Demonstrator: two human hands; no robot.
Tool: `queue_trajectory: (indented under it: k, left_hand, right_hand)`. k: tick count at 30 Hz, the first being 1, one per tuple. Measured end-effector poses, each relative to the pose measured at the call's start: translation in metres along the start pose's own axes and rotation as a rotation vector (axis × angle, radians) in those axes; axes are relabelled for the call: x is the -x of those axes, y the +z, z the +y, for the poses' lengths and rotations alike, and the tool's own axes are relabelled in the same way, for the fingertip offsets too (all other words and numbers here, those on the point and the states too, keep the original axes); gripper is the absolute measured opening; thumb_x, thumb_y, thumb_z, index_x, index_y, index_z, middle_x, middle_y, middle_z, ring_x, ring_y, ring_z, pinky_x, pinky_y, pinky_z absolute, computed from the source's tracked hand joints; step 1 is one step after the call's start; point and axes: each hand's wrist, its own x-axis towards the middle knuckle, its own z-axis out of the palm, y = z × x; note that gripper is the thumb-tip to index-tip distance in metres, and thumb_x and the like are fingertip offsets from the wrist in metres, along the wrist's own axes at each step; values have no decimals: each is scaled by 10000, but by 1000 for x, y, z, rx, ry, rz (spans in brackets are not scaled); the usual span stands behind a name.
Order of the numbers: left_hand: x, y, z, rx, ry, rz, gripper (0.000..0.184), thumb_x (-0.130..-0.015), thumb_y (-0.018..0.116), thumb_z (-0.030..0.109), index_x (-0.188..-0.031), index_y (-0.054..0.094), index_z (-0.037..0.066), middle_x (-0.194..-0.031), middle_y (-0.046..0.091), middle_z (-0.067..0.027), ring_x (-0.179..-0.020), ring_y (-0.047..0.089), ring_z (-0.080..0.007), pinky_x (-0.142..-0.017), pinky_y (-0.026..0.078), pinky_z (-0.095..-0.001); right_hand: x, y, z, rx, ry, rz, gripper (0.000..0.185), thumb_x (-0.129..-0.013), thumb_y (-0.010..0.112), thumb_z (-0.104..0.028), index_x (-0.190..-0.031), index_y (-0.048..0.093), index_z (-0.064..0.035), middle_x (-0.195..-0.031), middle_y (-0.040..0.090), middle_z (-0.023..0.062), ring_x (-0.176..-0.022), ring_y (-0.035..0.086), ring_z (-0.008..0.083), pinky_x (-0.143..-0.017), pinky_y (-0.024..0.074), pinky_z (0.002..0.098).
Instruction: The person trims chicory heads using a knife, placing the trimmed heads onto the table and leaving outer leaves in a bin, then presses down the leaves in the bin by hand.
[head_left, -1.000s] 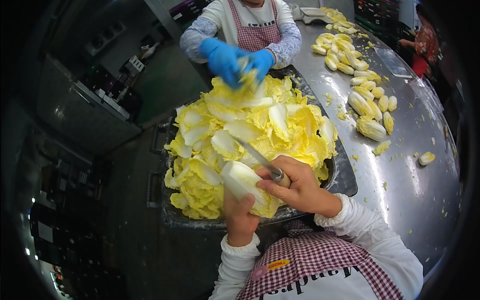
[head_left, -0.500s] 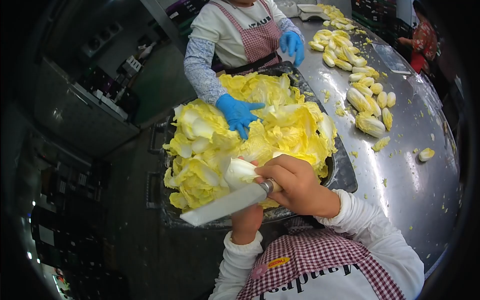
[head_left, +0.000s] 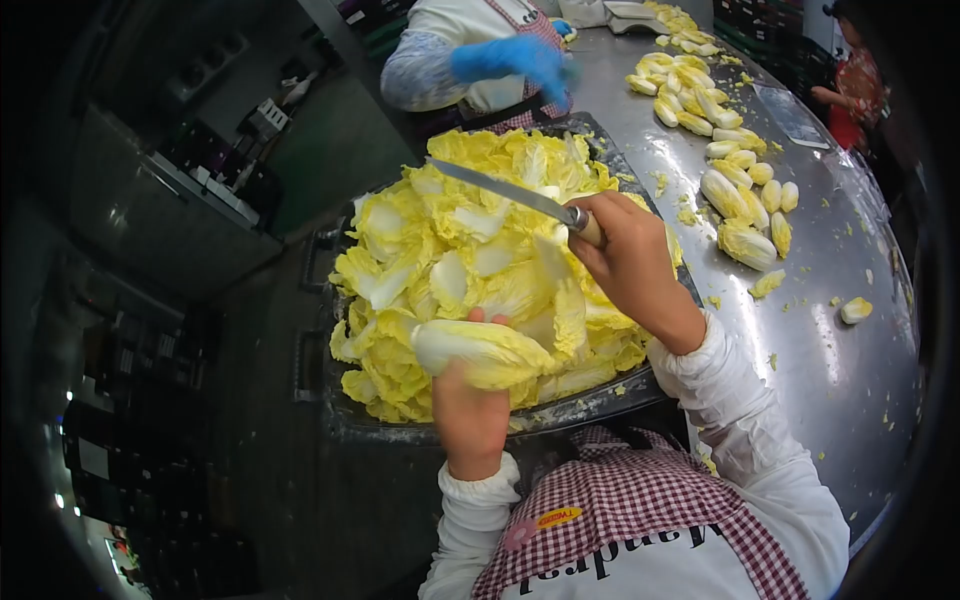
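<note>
A napa cabbage heart, white at one end and yellow-green at the other, lies across my left hand. The thumb is on the near side, and some fingertips show behind it. In my right hand is a knife, its fingers wrapped round the pale handle and its blade pointing left, raised over the leaves and apart from the cabbage. Below both hands, loose cabbage leaves heap up in a black crate.
Across the crate stands a co-worker with blue gloves. Trimmed cabbages line the steel table on the right, with leaf scraps around them. Another person is at the far right.
My right hand and the knife have moved up and right, away from the cabbage. The cabbage now lies lengthwise across my left hand. The co-worker's gloved hand has lifted off the leaves.
</note>
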Motion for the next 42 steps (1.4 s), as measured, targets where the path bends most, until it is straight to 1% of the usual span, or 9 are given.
queue_trajectory:
  k: [5, 7, 13, 15, 25, 33, 35, 37, 42]
  left_hand:
    - [-5, 1, 8, 22, 97, 59, 574, -938, 502, 232, -1416, 263, 24, -1396, 403, -179, -1290, 393, -344, -1068, 336, -488]
    - [-5, -1, 6, 3, 53, 84, 497, -945, 505, 258, -1369, 353, 46, -1357, 438, -140, -1256, 424, -290, -1048, 339, -455]
    - [-7, 2, 3, -48, 69, 55, 527, -937, 534, 283, -1365, 358, 31, -1334, 458, -122, -1246, 431, -264, -1056, 325, -444]
    - [-6, 1, 3, -38, 59, 42, 523, -940, 530, 284, -1367, 359, 36, -1339, 454, -124, -1247, 429, -263, -1059, 324, -444]
    - [1, 0, -4, -43, -23, -82, 696, -878, 614, 312, -1439, 251, 117, -1287, 477, -144, -1212, 467, -288, -1013, 403, -437]
    - [-2, -2, 7, -425, -116, -52, 721, -802, 658, 42, -1413, 277, 63, -1269, 505, -134, -1114, 561, -267, -919, 511, -377]
    - [1, 2, 6, -575, -66, -117, 712, -806, 672, 69, -1411, 295, 74, -1274, 500, -142, -1135, 546, -282, -925, 506, -416]
    - [7, 6, 1, 113, -142, 47, 701, -802, 701, 120, -1389, 321, 74, -1270, 501, -149, -1146, 534, -288, -922, 503, -432]
    - [6, -3, 0, -327, 54, -116, 751, -812, 703, 167, -1415, 266, 66, -1262, 509, -141, -1122, 539, -281, -971, 451, -417]
  right_hand:
    - [19, -1, -30, -277, -28, -124, 390, -740, 750, -162, -1066, 608, -3, -961, 640, 197, -864, 639, 343, -755, 505, 372]
    - [27, -11, -50, -449, 151, -520, 539, -742, 782, -159, -1213, 555, -29, -1113, 629, 181, -1023, 619, 238, -859, 483, 320]
    - [40, 3, -37, -499, 363, -467, 264, -767, 749, -220, -894, 648, -11, -680, 604, 137, -592, 598, 235, -564, 471, 320]
    - [41, 3, -36, -424, 191, -366, 213, -768, 746, -114, -926, 644, -12, -730, 621, 83, -641, 589, 127, -600, 461, 254]
    - [44, 2, -52, -257, -324, -164, 350, -590, 703, -4, -917, 578, -9, -817, 593, 132, -733, 611, 291, -612, 497, 358]
    - [27, -18, -40, -107, -240, -85, 359, -582, 730, 4, -902, 568, -7, -839, 602, 131, -743, 613, 299, -624, 496, 357]
    - [27, -18, -42, -125, -279, -96, 334, -610, 727, -16, -902, 567, -5, -846, 605, 131, -743, 616, 296, -626, 497, 355]
    - [33, -13, -49, -201, -368, -153, 314, -628, 715, -35, -903, 566, -2, -850, 607, 127, -742, 616, 292, -627, 500, 352]
    - [47, -5, -53, -208, -371, -183, 300, -642, 696, -26, -910, 565, 2, -856, 608, 142, -736, 611, 287, -624, 503, 348]
